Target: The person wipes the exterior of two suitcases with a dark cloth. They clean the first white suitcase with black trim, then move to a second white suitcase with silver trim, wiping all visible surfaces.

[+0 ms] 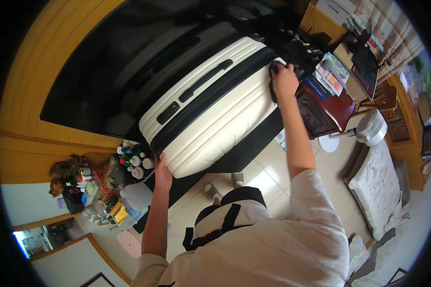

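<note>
A white hard-shell suitcase (215,118) with black zip bands lies on its side on a black cabinet top (251,150), in front of a large dark television screen (104,86). Its black side handle (204,80) and a combination lock (168,113) face up. My right hand (286,80) is at the suitcase's far right end, fingers curled at the black part there. At the lower left corner, my left hand (162,174) is pressed against the shell with its thumb up along the edge; its other fingers are hidden from view.
Several bottles (136,165) stand left of the suitcase, near a cluttered group of containers (104,208). A dark red wooden cabinet (323,111) holding books and papers (328,77) stands at right. Beyond it are a white fan (371,127) and a cloth-covered seat (375,186).
</note>
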The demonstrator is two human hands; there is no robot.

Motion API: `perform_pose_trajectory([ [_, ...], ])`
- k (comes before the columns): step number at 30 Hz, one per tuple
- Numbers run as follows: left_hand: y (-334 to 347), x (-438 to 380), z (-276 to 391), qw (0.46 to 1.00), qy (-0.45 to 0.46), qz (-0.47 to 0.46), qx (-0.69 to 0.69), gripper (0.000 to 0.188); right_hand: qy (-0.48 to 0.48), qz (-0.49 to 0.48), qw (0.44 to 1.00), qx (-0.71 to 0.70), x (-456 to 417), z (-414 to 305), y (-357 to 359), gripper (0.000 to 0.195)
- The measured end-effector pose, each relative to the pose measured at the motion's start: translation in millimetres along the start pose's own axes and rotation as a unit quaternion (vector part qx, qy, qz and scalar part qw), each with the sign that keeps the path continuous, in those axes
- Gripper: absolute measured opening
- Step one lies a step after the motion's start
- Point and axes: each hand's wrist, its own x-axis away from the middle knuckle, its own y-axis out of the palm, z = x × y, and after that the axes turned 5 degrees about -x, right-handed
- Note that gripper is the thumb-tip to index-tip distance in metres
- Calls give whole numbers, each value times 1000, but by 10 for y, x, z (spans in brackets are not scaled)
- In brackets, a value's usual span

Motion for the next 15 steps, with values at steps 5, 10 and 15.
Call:
perform_pose_trajectory([
  [5,22,42,15,1000,21,20,-8,46,-154,-117,979,-71,1607,-1414,255,17],
  [10,-63,45,71,999,19,-28,-10,71,-277,-253,872,-315,2299,-2004,-145,37],
  [15,-14,85,58,999,16,20,-27,65,-117,-172,960,-189,973,-989,-76,30],
])
